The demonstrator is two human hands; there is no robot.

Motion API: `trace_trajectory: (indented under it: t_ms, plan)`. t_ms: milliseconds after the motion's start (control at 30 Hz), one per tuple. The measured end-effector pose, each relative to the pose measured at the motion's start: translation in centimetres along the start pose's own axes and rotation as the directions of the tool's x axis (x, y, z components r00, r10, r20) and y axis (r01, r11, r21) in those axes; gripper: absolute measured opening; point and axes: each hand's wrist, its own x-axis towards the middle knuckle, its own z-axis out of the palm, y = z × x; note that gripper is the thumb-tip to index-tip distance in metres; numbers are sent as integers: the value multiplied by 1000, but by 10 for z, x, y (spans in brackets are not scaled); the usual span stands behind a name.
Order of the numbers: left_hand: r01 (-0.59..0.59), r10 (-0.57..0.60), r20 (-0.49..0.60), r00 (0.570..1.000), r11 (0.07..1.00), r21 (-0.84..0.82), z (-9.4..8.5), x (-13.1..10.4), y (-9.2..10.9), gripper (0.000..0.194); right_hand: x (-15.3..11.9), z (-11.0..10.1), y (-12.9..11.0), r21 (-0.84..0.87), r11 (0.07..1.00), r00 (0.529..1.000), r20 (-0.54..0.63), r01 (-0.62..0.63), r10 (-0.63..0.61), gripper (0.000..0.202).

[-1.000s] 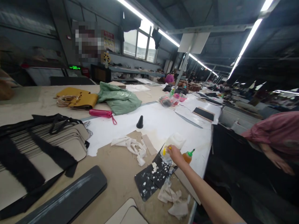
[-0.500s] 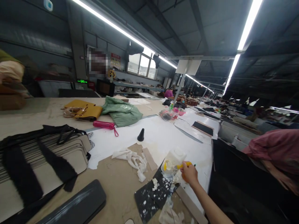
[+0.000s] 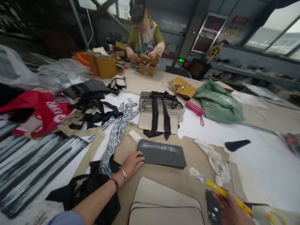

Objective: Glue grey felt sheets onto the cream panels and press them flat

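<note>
My left hand [image 3: 133,162], with a bracelet at its wrist, lies with its fingers on the left end of a dark grey rounded panel [image 3: 161,157]. White streaks run across the panel's top. My right hand [image 3: 228,207], partly blurred, is closed around the yellow handle of a brush [image 3: 217,187]. The brush's pale bristles point left, a little short of the panel's right end and apart from it. Below the panel lie several beige panels [image 3: 167,214]. A dark board with white spots [image 3: 212,211] shows beside my right hand, and a whitish container [image 3: 278,215] is partly cut off.
Black-strapped beige panels [image 3: 145,120] stand stacked behind. White-streaked dark strips [image 3: 44,165] and patterned ribbon [image 3: 114,134] lie left. A crumpled cloth [image 3: 214,159], black cone [image 3: 236,145], pink pouch [image 3: 195,109] and green bag [image 3: 219,103] lie right. Another person [image 3: 145,40] works across the table.
The view has turned left. My right hand has brought the brush out of the white container toward the dark panel. My left hand has come into view, touching that panel.
</note>
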Motion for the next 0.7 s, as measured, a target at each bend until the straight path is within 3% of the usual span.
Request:
trace_trajectory:
  t_ms: [100, 167, 233, 333, 500, 600, 700]
  plan:
    - [21, -21, -1, 1000, 999, -46, -2, -1, 4, 18, -20, 96, 2, 60, 998, 994, 103, -32, 25, 39]
    - [31, -31, -6, 999, 997, -74, -2, -3, 3, 17, -28, 147, 3, 150, 985, 983, 175, -84, 57, 44]
    - [36, -37, -10, 999, 995, -94, -1, -3, 1, 17, -33, 187, 4, 181, 976, 970, 228, -121, 78, 46]
    - [40, -41, -9, 999, 993, -108, 1, -3, 0, 18, -40, 226, 10, 165, 973, 953, 281, -162, 111, 46]
    - [43, -46, -25, 999, 992, -118, 2, -3, 0, 18, -41, 247, 19, 108, 982, 939, 323, -157, 115, 44]
    - [29, -33, -36, 999, 992, -120, 2, -4, -1, 17, -29, 237, 19, 81, 989, 959, 265, -128, 102, 45]
    - [4, -9, -40, 999, 994, -109, 3, -4, -4, 18, -8, 212, 16, 77, 992, 980, 183, -96, 80, 45]
